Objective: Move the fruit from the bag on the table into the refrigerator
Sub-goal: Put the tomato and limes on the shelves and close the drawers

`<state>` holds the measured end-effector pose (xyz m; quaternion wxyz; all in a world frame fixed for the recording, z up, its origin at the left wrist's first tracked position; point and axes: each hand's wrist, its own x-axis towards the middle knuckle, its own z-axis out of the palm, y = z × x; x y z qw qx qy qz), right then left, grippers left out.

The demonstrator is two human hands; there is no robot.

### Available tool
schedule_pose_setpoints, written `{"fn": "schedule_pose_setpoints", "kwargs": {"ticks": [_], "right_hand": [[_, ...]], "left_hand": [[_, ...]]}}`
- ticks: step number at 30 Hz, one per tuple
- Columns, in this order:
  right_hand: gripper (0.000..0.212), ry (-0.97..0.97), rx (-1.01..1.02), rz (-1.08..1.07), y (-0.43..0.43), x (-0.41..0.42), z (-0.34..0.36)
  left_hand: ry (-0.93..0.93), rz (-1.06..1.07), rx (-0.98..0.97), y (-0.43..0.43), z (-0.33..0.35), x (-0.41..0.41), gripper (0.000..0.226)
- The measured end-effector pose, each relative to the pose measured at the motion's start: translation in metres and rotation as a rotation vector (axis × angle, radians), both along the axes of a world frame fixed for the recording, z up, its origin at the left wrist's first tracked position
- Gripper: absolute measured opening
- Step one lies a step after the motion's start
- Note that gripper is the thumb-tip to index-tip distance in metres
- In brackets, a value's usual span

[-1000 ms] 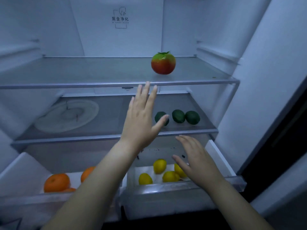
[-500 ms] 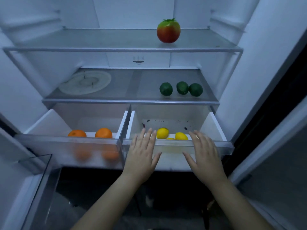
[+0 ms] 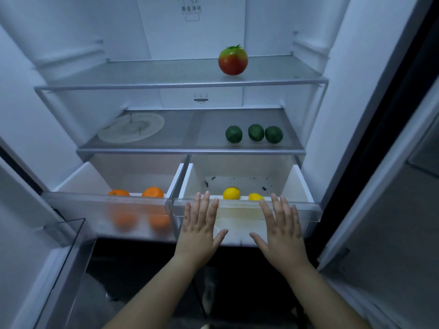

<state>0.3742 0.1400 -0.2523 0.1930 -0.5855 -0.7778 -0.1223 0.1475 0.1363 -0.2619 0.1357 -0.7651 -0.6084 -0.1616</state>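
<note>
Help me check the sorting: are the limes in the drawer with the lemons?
No, the three limes sit on the shelf above, while the lemons lie in the right drawer.

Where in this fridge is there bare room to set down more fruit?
Top shelf: bare left of the red-and-green fruit. Middle shelf: a free strip between the round mat and the limes. Left drawer: room behind the oranges. Crowded: the right drawer at its front, where lemons lie and the left hand and right hand press.

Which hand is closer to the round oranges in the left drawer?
Left. The left hand rests on the right drawer's clear front just right of the oranges; the right hand lies farther right.
</note>
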Motion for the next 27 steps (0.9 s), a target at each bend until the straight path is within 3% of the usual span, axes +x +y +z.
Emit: {"fn": "schedule_pose_setpoints", "kwargs": {"ticks": [7,13,27], "right_hand": [[0.082,-0.025,0.074,-0.038,0.005,-0.004,-0.009],[0.099,-0.039,0.134,-0.041,0.011,-0.005,-0.015],[0.099,-0.048,0.119,-0.071,0.045,-0.01,-0.01]], "left_hand": [[-0.006,0.016,0.078,0.007,-0.01,0.004,0.09],[-0.041,0.027,0.118,0.015,-0.016,0.008,0.095],[-0.041,0.012,0.094,0.049,-0.01,0.004,0.095]]}}
